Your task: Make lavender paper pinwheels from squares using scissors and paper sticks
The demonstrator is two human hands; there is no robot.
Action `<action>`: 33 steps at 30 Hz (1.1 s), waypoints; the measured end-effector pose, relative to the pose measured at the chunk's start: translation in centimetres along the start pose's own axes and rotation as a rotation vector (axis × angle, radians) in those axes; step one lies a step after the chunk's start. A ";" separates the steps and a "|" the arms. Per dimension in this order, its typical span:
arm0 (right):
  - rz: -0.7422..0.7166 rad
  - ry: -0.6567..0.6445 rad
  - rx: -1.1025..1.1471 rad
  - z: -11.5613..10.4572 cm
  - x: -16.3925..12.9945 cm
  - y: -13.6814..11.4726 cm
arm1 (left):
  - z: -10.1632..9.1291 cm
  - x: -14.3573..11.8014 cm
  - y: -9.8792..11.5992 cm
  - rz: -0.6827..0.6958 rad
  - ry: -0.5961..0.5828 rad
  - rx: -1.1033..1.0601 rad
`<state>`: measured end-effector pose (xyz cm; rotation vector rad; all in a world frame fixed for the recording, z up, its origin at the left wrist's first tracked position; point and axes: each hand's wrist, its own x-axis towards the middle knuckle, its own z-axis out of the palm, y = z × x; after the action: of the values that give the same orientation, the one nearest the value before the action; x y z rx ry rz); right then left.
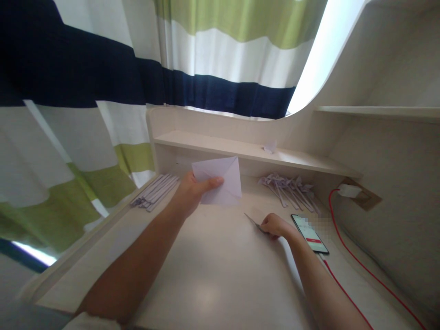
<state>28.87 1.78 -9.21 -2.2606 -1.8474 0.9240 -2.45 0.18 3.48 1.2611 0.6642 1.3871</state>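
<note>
Two bare hands, ours, are at work above a pale desk [213, 275]. At the centre of our view, our left hand [190, 191] grips a square of lilac paper [229, 174] by its left edge, thumb pressed flat on the creased face, the other fingers largely hidden behind; the sheet is raised off the desk. At four o'clock from the paper, our right hand [273, 225] is curled closed around a slim pointed tool [253, 221], its tip aimed toward ten o'clock; our fingers cover the handle, so we cannot tell its kind. At nine o'clock we see a row of rolled paper sticks [160, 189] lying side by side; at three o'clock, a bunch of sticks with folded tops [288, 187]. Farther out at four o'clock, a lit phone [309, 233] lies beside our right forearm [314, 275], a red cable [343, 288] running from its lower end. At two o'clock, a small folded paper piece [270, 147] rests on the shelf [213, 143], while a striped curtain [227, 59] hangs behind, from nine to one o'clock.
</note>
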 end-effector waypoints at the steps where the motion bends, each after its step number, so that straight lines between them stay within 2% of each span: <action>1: -0.014 0.004 0.020 0.0 -0.1 0.0 | 0.1 -0.2 0.2 0.002 0.002 0.003; 5: -0.158 0.018 0.126 -1.4 -2.1 -1.5 | 0.3 -1.0 1.1 0.034 0.031 0.041; 6: -0.219 0.026 0.183 -2.1 -3.1 -2.2 | 0.3 -1.2 1.3 0.051 0.041 0.053; 9: -0.533 0.043 0.538 -4.4 -7.2 -4.6 | 0.3 -1.7 1.8 0.117 0.053 0.075; 11: -0.631 0.038 0.618 -5.5 -10.0 -6.0 | 0.3 -1.9 2.0 0.140 0.051 0.080; 13: -0.681 0.052 0.598 -6.0 -12.1 -7.0 | 0.3 -2.0 2.2 0.147 0.062 0.072; 16: -0.733 0.085 0.549 -5.6 -13.5 -7.8 | 0.3 -2.0 2.4 0.163 0.075 0.040; 19: -0.764 0.110 0.472 -5.0 -13.5 -8.1 | 0.4 -2.0 2.5 0.163 0.084 0.009; 23: -0.746 0.168 0.408 -4.6 -13.6 -8.1 | 0.6 -1.9 2.3 0.129 0.102 -0.039; 27: -0.726 0.203 0.387 -4.5 -14.4 -8.3 | 0.8 -2.1 2.2 0.125 0.064 -0.105; 33: -0.728 0.216 0.345 -4.3 -14.9 -8.5 | 0.9 -2.3 2.2 0.133 0.056 -0.040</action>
<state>22.27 -8.16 3.82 -1.2726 -1.9810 0.7458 -2.73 -2.78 4.97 1.2565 0.5967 1.5423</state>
